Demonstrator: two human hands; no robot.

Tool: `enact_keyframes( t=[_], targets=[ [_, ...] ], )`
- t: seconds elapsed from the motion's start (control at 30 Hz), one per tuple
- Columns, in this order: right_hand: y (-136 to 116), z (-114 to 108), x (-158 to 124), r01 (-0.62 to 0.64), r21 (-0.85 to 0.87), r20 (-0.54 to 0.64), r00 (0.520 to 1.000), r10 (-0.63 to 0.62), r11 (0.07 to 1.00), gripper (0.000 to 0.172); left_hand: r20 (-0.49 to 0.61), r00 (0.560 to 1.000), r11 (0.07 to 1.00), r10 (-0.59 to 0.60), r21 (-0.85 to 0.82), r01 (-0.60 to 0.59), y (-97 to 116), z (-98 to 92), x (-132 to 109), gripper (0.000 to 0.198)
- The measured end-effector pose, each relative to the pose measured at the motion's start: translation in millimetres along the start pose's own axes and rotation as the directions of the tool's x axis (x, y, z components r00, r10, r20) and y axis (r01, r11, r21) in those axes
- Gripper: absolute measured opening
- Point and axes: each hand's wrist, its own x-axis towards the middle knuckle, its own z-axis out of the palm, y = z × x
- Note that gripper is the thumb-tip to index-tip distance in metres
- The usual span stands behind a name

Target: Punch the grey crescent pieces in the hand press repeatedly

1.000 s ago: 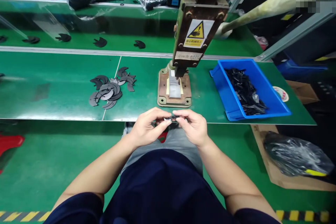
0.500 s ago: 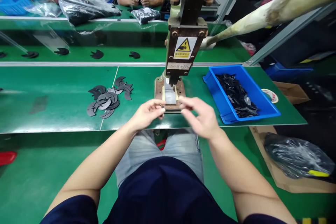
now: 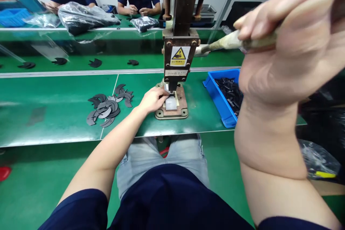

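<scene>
My left hand (image 3: 154, 99) reaches onto the base of a hand press (image 3: 183, 102), fingers pinched on a small black piece (image 3: 171, 95) under the ram (image 3: 173, 85). My right hand (image 3: 291, 32), raised large at the upper right, has its fingers wrapped round the pale press lever (image 3: 226, 42). A warning label (image 3: 179, 56) is on the press body. Left of the press, a loose pile of dark grey curved pieces (image 3: 107, 107) lies on the green table (image 3: 61, 115).
A blue bin (image 3: 228, 116) of black parts stands right of the press, partly behind my right arm. Several dark pieces (image 3: 95, 63) lie along the strip behind. Across the bench are plastic bags (image 3: 81, 16) and two people (image 3: 138, 1) in dark shirts.
My right hand has risen from in front of the press and closed round the lever. My left hand has moved forward onto the press base. The view has shifted slightly.
</scene>
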Motion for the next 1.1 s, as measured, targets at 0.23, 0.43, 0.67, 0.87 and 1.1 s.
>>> enact_keyframes(
  t=[0.23, 0.43, 0.67, 0.87, 1.1],
  targets=[
    [28, 5, -104, 0.118, 0.076, -0.085, 0.99, -0.112, 0.99, 0.035, -0.03, 0.999, 0.996, 0.04, -0.075, -0.042, -2, 0.9, -2, 0.021],
    [45, 4, -148, 0.058, 0.027, -0.096, 0.994, -0.055, 0.998, 0.028, 0.036, 0.997, 0.996, 0.064, -0.072, -0.061, -18, -13.4, 0, 0.024],
    [49, 10, -149, 0.052, 0.009, -0.172, 0.984, -0.05, 0.999, 0.035, -0.203, 0.793, 0.738, -0.575, 0.291, 0.609, -133, -119.3, -10, 0.037],
    [51, 12, -150, 0.065, -0.003, -0.186, 0.98, -0.064, 0.998, 0.04, -0.009, 0.697, 0.631, -0.717, 0.415, 0.655, -176, -146.4, -28, 0.059],
    [52, 11, -149, 0.077, -0.003, -0.164, 0.983, -0.077, 0.997, 0.038, -0.047, 0.753, 0.563, -0.656, 0.634, 0.53, -158, -134.2, -20, 0.053]
  ],
)
